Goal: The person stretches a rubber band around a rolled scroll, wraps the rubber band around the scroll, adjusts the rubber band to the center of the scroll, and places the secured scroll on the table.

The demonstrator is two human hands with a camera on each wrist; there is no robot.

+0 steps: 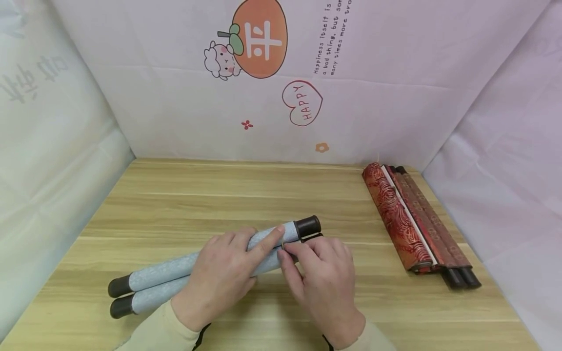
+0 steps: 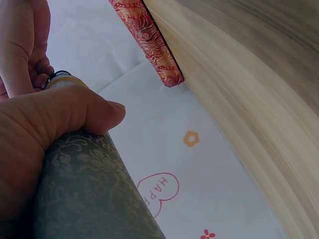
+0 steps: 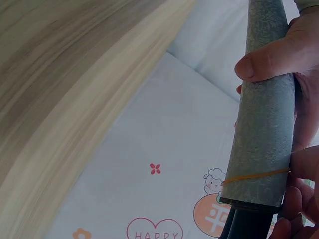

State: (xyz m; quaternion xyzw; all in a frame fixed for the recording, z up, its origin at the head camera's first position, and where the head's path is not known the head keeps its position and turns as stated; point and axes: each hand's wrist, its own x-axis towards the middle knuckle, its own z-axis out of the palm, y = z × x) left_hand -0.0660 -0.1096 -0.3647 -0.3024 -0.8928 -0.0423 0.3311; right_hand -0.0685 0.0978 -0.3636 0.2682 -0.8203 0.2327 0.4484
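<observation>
Two light blue patterned scroll rolls (image 1: pixel 164 270) with black end knobs lie side by side, slanting up to the right in the head view. My left hand (image 1: pixel 224 270) grips them near their middle, its thumb (image 2: pixel 92 112) over the brocade surface in the left wrist view. At the right end, my right hand (image 1: pixel 325 282) pinches a thin yellow-brown rubber band. In the right wrist view this rubber band (image 3: pixel 256 176) runs across the roll just short of the black knobs (image 3: pixel 249 221). The right fingers partly hide that end of the rolls.
At the right of the wooden table (image 1: pixel 246 190) lies a red patterned scroll (image 1: pixel 395 219), beside brown rolls (image 1: pixel 432 224) with black knobs. White printed cloth (image 1: pixel 175 107) stands behind the table and along both sides.
</observation>
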